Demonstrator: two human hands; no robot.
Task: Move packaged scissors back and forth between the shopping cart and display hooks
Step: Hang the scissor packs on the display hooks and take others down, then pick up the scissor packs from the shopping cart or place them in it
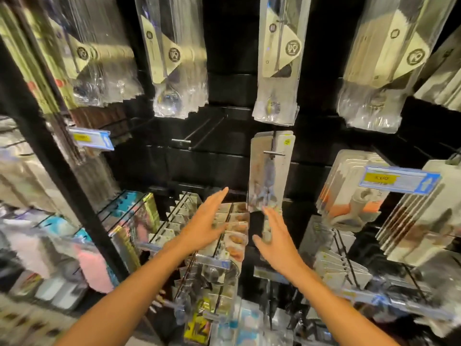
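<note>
Head view: the scissors pack (268,171) hangs alone on its hook (274,153), and both hands are up just below it. The left hand (209,222) is flat, fingers straight, holding nothing; the right hand (274,239) is spread too, fingertips near the pack's bottom edge, and contact cannot be told. Looks like the hook end of the cycle; next the pack would have to slide forward off the hook's crossbar tip. Left of the pack, a bare hook (181,141) and dark wall leave room; right of it, card packs (349,191) crowd close. The cart is out of sight
</note>
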